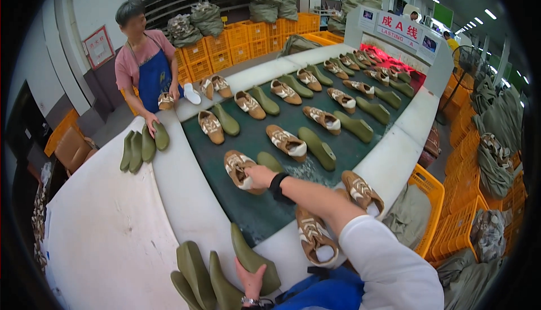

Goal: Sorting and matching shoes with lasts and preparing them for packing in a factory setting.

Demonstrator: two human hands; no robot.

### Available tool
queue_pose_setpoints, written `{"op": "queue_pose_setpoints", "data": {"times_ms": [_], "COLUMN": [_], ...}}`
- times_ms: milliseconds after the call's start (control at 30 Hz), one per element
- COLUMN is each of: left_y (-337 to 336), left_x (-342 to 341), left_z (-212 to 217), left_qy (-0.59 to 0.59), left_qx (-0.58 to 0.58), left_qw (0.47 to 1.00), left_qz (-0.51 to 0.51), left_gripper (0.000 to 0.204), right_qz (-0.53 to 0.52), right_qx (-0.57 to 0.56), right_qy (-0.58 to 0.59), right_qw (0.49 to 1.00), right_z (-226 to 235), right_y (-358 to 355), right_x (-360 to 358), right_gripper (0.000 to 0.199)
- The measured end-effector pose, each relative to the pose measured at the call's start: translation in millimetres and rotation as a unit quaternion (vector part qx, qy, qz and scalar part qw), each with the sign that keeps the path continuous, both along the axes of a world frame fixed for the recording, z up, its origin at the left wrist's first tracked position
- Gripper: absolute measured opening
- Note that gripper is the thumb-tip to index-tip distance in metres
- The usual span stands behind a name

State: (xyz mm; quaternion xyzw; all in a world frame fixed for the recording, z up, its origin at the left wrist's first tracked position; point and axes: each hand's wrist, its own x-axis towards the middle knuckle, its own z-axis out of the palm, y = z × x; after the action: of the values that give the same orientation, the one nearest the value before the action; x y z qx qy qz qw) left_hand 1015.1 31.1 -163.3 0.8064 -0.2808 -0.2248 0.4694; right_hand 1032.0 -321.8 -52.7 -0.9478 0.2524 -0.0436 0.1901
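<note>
Right hand (260, 176) grips a tan-and-white sneaker (235, 168), centre frame, at the green conveyor belt (234, 204); left hand (251, 278) clasps an olive shoe last (248, 252), lower centre. Rows beyond already pair sneakers with lasts; lower-left lasts (195, 270) remain off the belt.

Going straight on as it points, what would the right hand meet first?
Most likely the brown shoe on the green belt; the right hand is at its opening, though depth is unclear.
</note>
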Motion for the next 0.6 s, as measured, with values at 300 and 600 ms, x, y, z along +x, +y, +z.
{"op": "queue_pose_setpoints", "data": {"times_ms": [300, 600], "left_y": [8.1, -16.4], "left_x": [1.6, -13.8], "left_z": [-0.5, 87.3], "left_qy": [0.052, 0.013], "left_qx": [0.055, 0.169], "left_qw": [0.997, 0.984], "left_qz": [0.001, -0.046], "left_gripper": [0.091, 0.095], "right_qz": [-0.116, -0.034], "right_qx": [0.074, -0.032], "right_qy": [-0.049, -0.038], "right_qw": [0.989, 0.998], "right_z": [-92.5, 26.9], "right_y": [-37.1, -17.5], "right_x": [14.6, 9.5], "right_gripper": [0.029, 0.025]}}
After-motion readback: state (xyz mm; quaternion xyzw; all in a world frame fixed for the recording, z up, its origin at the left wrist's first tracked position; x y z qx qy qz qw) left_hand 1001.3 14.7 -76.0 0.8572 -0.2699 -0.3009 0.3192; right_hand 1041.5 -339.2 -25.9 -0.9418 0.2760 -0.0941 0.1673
